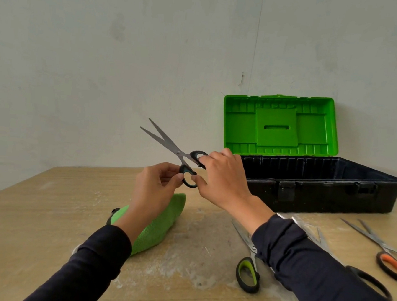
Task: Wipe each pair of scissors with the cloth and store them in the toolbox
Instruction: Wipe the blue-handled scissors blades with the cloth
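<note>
Wooden desk point(45, 209), toolbox point(320, 183) lid up. Both hands pinched one scissors point(169, 145), blades spread: left grip point(154, 185) lower loop, right grip point(224, 176) upper. Cloth point(161, 223) underneath.

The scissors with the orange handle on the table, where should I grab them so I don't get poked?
Grab the orange-handled scissors by the handle loops, coming from the near right side of the table. The handles lie closest to you, near the picture's right edge, while the long blades point away toward the open toolbox. So your fingers probably stay clear of the sharp tips.
</note>
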Tool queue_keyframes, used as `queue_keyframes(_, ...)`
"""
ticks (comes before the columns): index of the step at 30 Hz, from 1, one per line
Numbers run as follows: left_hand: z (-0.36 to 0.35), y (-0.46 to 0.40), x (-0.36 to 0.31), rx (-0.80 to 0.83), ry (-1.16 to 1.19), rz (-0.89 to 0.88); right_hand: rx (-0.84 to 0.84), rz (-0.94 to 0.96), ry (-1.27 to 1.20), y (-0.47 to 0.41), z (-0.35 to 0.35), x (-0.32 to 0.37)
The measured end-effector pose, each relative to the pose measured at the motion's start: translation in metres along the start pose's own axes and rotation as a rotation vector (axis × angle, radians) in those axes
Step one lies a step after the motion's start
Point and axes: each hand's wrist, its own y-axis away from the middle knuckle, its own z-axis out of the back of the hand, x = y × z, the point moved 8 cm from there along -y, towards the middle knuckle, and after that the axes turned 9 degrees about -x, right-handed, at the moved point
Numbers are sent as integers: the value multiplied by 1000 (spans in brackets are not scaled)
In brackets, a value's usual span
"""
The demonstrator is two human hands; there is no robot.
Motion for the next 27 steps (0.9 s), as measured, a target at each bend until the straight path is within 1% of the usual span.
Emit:
queue_keyframes(6,-5,2,-7,34,-131,-122,11,-24,-22,0,6,-8)
queue_keyframes(8,-11,5,-11,67,-211,-202,0,-64,-29,-3,11,-19)
queue_keyframes(10,-20,12,-17,109,-297,-345,3,-112,-36,-9,20,-39)
queue_keyframes(13,-42,31,-24,237,-425,-565,110,-228,-28,-17,27,-91)
queue_keyframes(15,-64,43,-21,345,-482,-628,220,-309,20,-16,28,-132)
queue_keyframes(18,-92,56,-12,443,-502,-627,369,-354,78,-9,21,-177)
queue_keyframes(21,-108,59,8,514,-487,-556,537,-405,91,1,1,-204)
queue_keyframes(24,-107,55,25,508,-467,-454,686,-464,96,10,-22,-230)
queue_keyframes(27,-107,52,30,511,-466,-421,761,-511,86,12,-37,-253)
